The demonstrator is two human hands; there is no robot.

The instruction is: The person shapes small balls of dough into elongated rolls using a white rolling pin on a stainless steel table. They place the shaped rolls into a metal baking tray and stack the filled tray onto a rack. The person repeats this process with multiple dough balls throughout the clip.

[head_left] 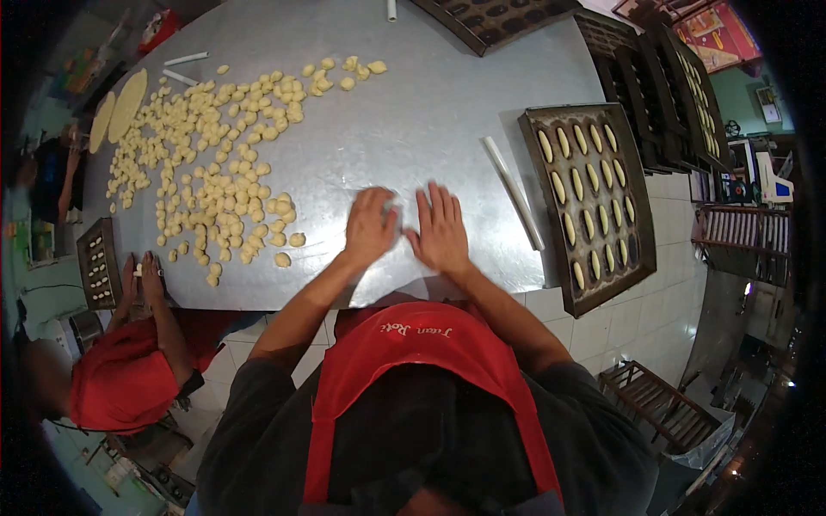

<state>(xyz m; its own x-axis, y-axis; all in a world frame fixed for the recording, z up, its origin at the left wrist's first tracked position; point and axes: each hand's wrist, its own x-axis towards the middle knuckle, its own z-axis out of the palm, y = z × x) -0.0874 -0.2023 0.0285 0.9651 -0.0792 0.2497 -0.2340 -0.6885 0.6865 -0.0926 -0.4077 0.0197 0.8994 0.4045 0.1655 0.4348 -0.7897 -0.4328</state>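
Both hands are palm down near the front edge of the metal table point(404, 103). My left hand point(370, 228) has its fingers stretched forward, slightly blurred. Beside it, a small gap away, my right hand point(439, 228) lies with fingers straight and a little spread. No dough shows around the hands, and what may lie under the palms is hidden. Many pale dough balls point(237, 193) are scattered to the left. A white rod point(514, 193) rests right of my right hand, alongside a dark moulded baking tray point(594, 292) holding rows of slim dough rolls point(589, 225).
Another dark tray point(477, 41) sits at the table's far edge. Stacked trays point(658, 95) stand at the far right. Flattened dough sheets point(129, 103) and short white rods point(187, 58) lie far left. A co-worker in red point(129, 378) works at the left corner by a small tray point(96, 267).
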